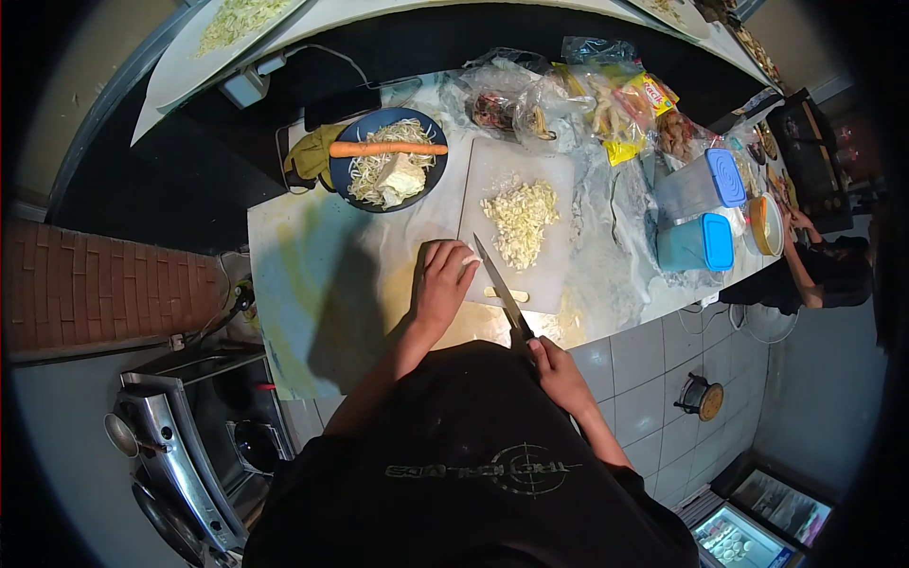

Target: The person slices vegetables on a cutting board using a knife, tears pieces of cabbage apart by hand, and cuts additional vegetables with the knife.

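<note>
A white cutting board (481, 180) lies on the marbled table with a heap of finely chopped pale vegetable (521, 222), possibly cabbage. My right hand (561, 376) is closed round the handle of a kitchen knife (503, 287), whose blade slants over the lower left of the board. My left hand (443, 289) rests at the board's left edge. Its fingers are curled, with a small white piece (471, 258) at their tips beside the blade. Behind it, a dark blue plate (344, 180) carries bean sprouts (367, 175), a carrot (388, 149) and a cabbage chunk (401, 180).
Bagged ingredients (530, 104) and a yellow packet (649, 93) crowd the back. Two blue-lidded containers (705, 241) stand at right. A person (824, 270) works beyond them. A stove (180, 464) is at lower left, and a stool (701, 398) on the tiled floor.
</note>
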The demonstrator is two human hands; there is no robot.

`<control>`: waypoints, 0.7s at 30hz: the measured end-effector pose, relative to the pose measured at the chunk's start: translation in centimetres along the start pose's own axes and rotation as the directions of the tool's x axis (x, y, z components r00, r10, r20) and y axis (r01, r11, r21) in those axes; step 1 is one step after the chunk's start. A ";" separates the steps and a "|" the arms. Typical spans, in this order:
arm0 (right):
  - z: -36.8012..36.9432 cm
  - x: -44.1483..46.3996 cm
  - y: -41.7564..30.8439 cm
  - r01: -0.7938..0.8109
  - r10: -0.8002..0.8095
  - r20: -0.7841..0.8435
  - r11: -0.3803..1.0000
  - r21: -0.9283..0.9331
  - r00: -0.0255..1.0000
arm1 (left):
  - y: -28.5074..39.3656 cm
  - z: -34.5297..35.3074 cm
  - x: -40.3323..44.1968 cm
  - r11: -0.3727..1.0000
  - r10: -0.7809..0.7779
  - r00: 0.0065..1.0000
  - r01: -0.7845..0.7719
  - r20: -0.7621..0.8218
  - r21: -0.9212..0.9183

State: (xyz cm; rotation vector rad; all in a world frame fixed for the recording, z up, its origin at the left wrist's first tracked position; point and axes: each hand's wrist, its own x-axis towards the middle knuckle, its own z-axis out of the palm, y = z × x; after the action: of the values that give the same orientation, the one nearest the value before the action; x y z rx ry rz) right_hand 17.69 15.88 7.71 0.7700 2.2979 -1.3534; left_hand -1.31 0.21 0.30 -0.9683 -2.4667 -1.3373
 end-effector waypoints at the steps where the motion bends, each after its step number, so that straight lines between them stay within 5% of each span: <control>1: -0.1 0.0 -0.1 -0.036 0.037 0.028 0.999 -0.018 0.999 | 0.4 0.0 0.0 0.999 -0.046 0.999 0.047 -0.026 0.006; 9: 0.2 0.3 1.5 -0.052 0.052 0.001 0.998 -0.024 0.999 | 0.8 0.0 0.0 0.992 -0.125 0.992 0.124 0.025 0.020; 21: 0.2 0.0 -0.9 0.035 -0.044 -0.080 0.993 -0.111 0.996 | 0.5 0.2 0.1 0.999 -0.012 1.000 0.011 0.019 0.042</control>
State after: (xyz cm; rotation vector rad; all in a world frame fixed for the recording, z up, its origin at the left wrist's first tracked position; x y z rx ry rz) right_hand 17.17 15.40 8.25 0.7620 2.4409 -1.2222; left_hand -1.08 0.58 0.54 -0.9634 -2.5078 -1.2796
